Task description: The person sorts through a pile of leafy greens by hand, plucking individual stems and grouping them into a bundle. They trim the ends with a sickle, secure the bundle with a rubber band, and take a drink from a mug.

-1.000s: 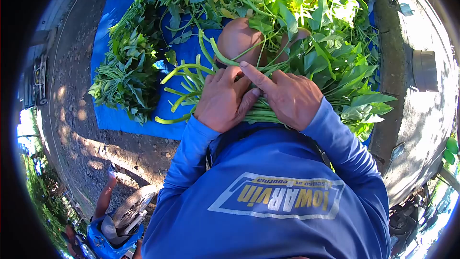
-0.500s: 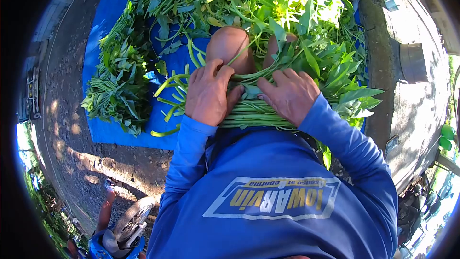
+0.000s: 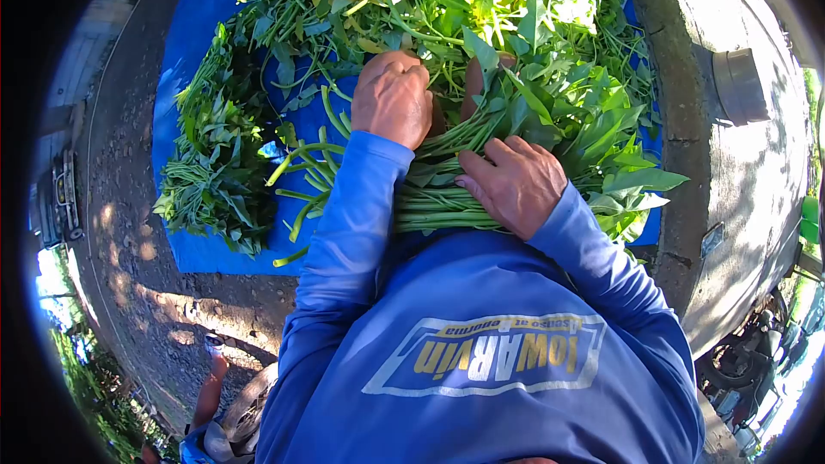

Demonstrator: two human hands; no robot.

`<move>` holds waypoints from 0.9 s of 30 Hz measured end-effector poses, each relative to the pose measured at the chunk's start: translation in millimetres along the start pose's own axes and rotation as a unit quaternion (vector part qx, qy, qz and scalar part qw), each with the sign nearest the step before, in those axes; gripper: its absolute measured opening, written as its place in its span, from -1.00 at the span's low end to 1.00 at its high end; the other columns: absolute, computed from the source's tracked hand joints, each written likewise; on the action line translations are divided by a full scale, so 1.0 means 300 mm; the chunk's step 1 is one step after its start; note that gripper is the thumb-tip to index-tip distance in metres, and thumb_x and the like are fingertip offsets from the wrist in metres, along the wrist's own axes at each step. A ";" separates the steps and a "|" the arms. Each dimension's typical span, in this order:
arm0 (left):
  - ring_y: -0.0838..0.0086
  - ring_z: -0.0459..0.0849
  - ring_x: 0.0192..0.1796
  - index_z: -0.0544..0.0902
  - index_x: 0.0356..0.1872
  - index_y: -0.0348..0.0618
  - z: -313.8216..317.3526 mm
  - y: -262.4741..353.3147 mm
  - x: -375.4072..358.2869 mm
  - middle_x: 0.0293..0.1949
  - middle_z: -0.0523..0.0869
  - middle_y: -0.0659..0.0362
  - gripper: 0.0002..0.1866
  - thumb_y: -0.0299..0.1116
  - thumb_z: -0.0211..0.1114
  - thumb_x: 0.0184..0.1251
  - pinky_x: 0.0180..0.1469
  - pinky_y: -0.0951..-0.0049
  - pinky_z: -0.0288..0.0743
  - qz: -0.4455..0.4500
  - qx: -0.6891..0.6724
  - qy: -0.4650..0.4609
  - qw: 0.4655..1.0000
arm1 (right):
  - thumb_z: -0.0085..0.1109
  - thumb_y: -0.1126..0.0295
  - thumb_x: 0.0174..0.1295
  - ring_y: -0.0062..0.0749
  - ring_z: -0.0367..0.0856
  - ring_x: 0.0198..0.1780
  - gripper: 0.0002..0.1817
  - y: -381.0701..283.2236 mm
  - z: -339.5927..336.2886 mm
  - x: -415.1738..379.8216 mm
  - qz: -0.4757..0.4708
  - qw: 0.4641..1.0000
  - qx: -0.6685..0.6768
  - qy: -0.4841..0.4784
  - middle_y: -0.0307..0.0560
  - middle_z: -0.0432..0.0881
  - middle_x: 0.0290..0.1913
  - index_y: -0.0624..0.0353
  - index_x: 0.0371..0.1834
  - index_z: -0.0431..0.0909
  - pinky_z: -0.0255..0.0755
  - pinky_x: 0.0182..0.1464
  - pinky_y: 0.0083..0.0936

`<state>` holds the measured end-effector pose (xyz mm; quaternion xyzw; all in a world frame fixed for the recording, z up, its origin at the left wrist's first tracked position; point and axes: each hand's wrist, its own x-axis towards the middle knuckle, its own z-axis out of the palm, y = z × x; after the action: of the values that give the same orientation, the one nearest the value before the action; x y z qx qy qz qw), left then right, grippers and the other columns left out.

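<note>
A bundle of long green stems [image 3: 443,206] lies across my lap, its cut ends to the left and its broad leaves [image 3: 601,120] to the right. My right hand [image 3: 516,182] rests on the stems with its fingers curled over them. Farther forward, by my knee, my left hand [image 3: 393,103] is closed with its knuckles up; what it holds, if anything, is hidden beneath it. A large heap of leafy greens [image 3: 395,0] lies beyond my knees.
Tied-looking bunches of greens [image 3: 215,172] lie at the left on the blue tarp [image 3: 193,249]. A concrete ledge [image 3: 687,155] with a round pipe-like object [image 3: 739,88] runs along the right. Part of another person's arm [image 3: 210,391] shows at the lower left.
My left hand has left the bundle and moved forward to my knee, closing. My right hand stays on the stems, slightly lower. The view has shifted a little.
</note>
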<state>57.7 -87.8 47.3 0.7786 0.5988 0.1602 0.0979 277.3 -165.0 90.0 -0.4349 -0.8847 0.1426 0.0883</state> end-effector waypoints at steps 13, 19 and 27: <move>-0.22 0.73 0.25 0.75 0.13 -0.46 -0.036 0.086 0.133 0.10 0.78 -0.35 0.35 0.84 -0.38 0.27 0.31 0.05 0.57 -0.012 -0.160 -0.478 0.863 | 0.41 0.14 0.34 -0.02 0.70 -0.04 -0.67 0.030 -0.021 -0.036 0.001 0.996 0.082 0.017 -0.02 0.65 -0.16 0.12 0.00 0.66 0.62 -0.02 -0.07; 0.19 0.59 0.43 0.53 0.45 -0.35 0.021 0.046 0.115 0.33 0.69 -0.15 0.02 0.54 0.04 0.52 0.49 0.24 0.40 0.025 -0.334 -0.545 0.769 | 0.51 0.24 0.20 0.15 0.72 0.09 -0.44 0.136 -0.002 -0.056 0.137 0.957 0.251 0.051 0.19 0.75 -0.01 0.21 0.24 0.63 0.60 0.18 -0.04; 0.40 0.70 0.18 0.58 0.46 -0.12 0.123 0.079 0.018 0.18 0.78 0.16 -0.30 0.15 0.43 0.53 0.30 0.33 0.57 -0.070 -0.409 -0.516 0.750 | 0.45 0.40 0.28 -0.18 0.81 -0.10 -0.60 0.230 -0.119 -0.067 0.169 0.918 0.314 0.171 0.09 0.76 -0.12 0.30 0.15 0.70 0.69 -0.03 -0.28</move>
<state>93.7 -87.4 21.9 0.5842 0.3874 -0.0433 0.7119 350.9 -134.6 100.3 -0.5459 -0.6789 0.3496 0.3448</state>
